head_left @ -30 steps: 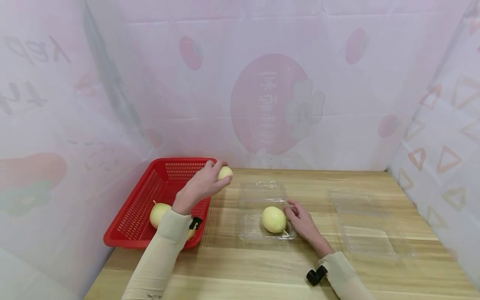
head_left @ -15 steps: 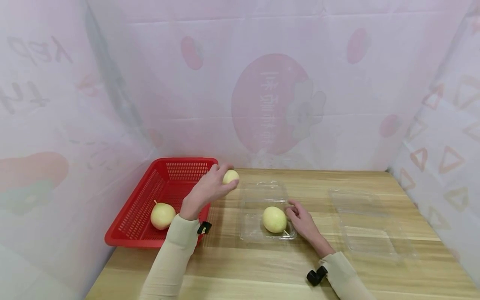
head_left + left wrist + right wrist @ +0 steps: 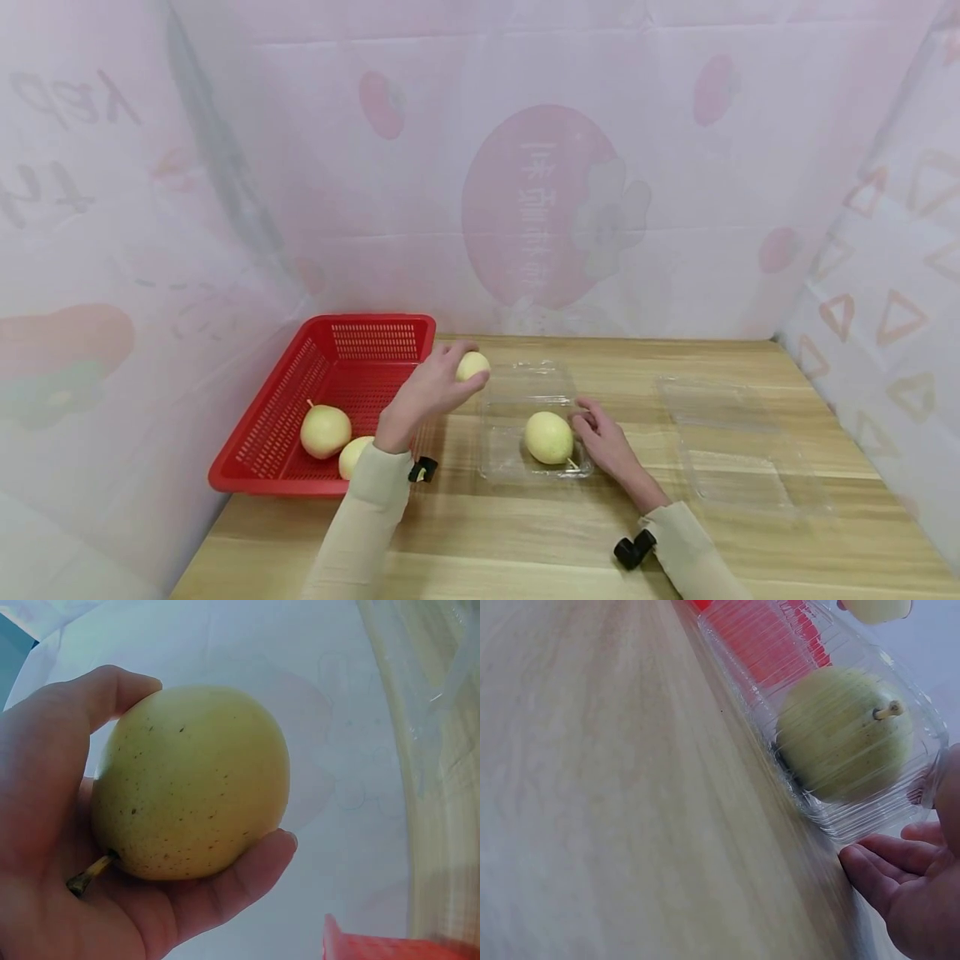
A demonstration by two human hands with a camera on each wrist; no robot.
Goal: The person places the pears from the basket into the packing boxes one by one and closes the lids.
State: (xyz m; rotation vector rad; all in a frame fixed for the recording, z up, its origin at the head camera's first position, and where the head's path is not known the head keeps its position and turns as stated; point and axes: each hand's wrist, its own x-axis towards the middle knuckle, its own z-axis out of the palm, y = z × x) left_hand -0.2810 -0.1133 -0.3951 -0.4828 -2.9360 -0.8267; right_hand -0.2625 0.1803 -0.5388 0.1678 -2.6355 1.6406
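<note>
My left hand [image 3: 429, 390] grips a pale yellow pear [image 3: 473, 367] above the table, between the red basket and a clear plastic clamshell box [image 3: 498, 454]. In the left wrist view, thumb and fingers curl around this speckled pear [image 3: 195, 784], its stem towards the palm. Another pear [image 3: 548, 437] lies in the right part of the box's near half; the lid [image 3: 527, 382] is folded back. At the box's right edge, my right hand [image 3: 609, 446] holds the rim, with curled fingers [image 3: 889, 862] outside the wall in the right wrist view.
The red perforated basket [image 3: 300, 333] stands at the left with a pear [image 3: 326, 432] and a partly hidden pear [image 3: 355, 457] inside. A second clear box [image 3: 738, 479] lies opened on the wooden table [image 3: 525, 542] at the right. Printed cloth [image 3: 420, 183] encloses the table's back and sides.
My left hand has carried its pear rightward and slightly nearer, away from the basket towards the box. A second pear in the basket shows more from behind the sleeve. My right hand stays put.
</note>
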